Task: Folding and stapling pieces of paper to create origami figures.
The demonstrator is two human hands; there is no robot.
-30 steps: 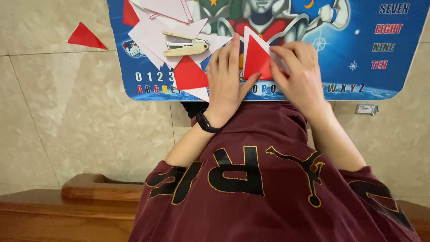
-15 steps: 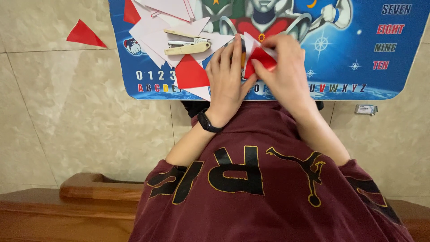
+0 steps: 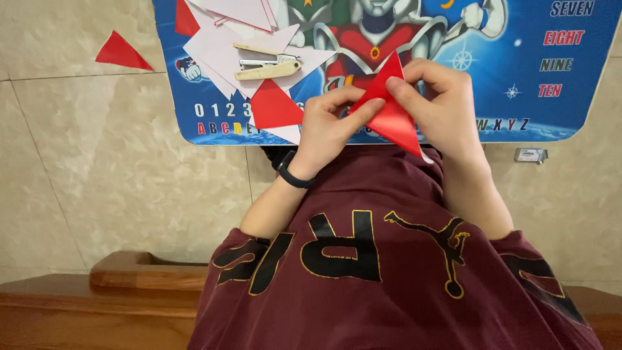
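Since earlier frame: folded red paper triangle [image 3: 391,107] lifted off blue printed play mat [image 3: 557,110], now held up between both hands, point upward. Left hand [image 3: 327,129] pinches left edge, thumb and fingers closed on paper. Right hand [image 3: 440,104] grips right side, fingers curled over fold. Cream metal stapler [image 3: 267,63] lies on pale pink paper sheets [image 3: 214,48], well apart. Loose red triangle [image 3: 122,52] on beige tile floor [image 3: 97,162].
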